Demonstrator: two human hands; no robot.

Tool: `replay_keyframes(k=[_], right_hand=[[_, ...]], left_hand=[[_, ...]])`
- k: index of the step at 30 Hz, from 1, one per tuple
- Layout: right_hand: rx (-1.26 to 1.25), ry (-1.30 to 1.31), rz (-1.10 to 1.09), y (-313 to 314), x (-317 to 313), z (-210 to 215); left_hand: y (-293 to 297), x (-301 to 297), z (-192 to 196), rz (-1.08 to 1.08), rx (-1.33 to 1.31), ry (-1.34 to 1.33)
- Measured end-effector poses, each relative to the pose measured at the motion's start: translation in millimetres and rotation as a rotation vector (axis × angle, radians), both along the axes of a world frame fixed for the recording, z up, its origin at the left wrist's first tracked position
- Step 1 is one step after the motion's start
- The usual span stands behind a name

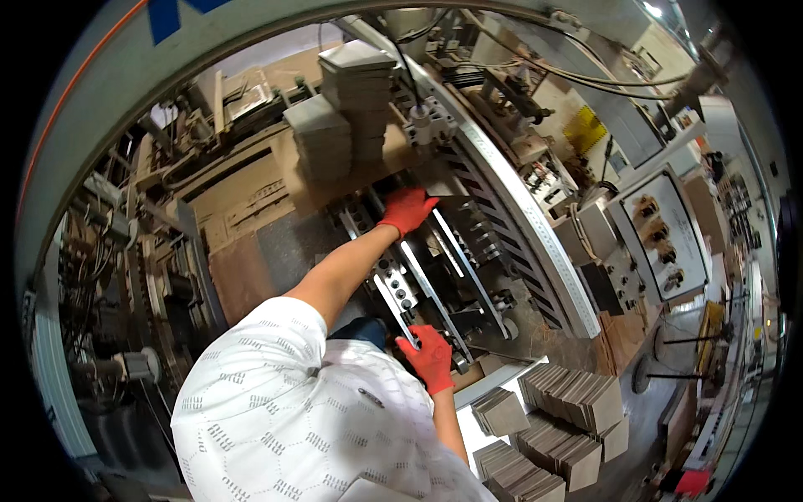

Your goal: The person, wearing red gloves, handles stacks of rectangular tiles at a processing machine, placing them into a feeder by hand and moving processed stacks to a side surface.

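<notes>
Red knit-look gloves on both hands. Left hand (407, 209): fingers bent downward, thumb spread, over the far part of the parallel metal bars (425, 282); cannot tell whether it grips anything. Right hand (431, 358): half-curled at the near end of a pale bar, beside a metal block with round holes (395, 284); firmness of hold cannot be told.

Bars: straight, smooth, shiny-edged, mid-machine, with dark open slots between them. Bounding the right side: striped strip (503, 243), long silver beam (539, 230). Stacked grey board sheets (357, 79) stand beyond the left hand; upright-edged board bundles (569, 397) sit near the right forearm. Bare grey plate (288, 243) lies left of the bars.
</notes>
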State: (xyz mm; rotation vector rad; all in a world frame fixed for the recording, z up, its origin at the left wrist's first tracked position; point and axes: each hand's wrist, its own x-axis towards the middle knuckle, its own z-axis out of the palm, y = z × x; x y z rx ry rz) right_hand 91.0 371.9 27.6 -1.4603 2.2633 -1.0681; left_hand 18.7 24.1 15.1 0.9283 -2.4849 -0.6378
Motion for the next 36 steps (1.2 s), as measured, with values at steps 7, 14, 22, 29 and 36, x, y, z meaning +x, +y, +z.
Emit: replay_keyframes(k=[7,14,22,29,36], right_hand=[[-0.058,-0.059,0.013,-2.4,-1.5,-4.9],[0.02,0.012,0.003,-6.8,-5.3,-0.9],[-0.037,0.069,-0.007,-7.1,0.8,7.0],[-0.018,0.11,-0.073,-3.6,5.3,-1.7],[0.177,0.274,-0.099,-5.2,18.7,-20.0]], left_hand=[[2.4,0.6,6.0,-0.008,0.049,0.036],[0.3,-1.3,2.5,0.017,0.032,0.027],[1.7,7.8,16.8,0.01,0.083,-0.013],[0.6,5.2,2.0,-0.005,0.109,0.115],[-3.6,11.9,6.6,-0.027,0.213,0.063]])
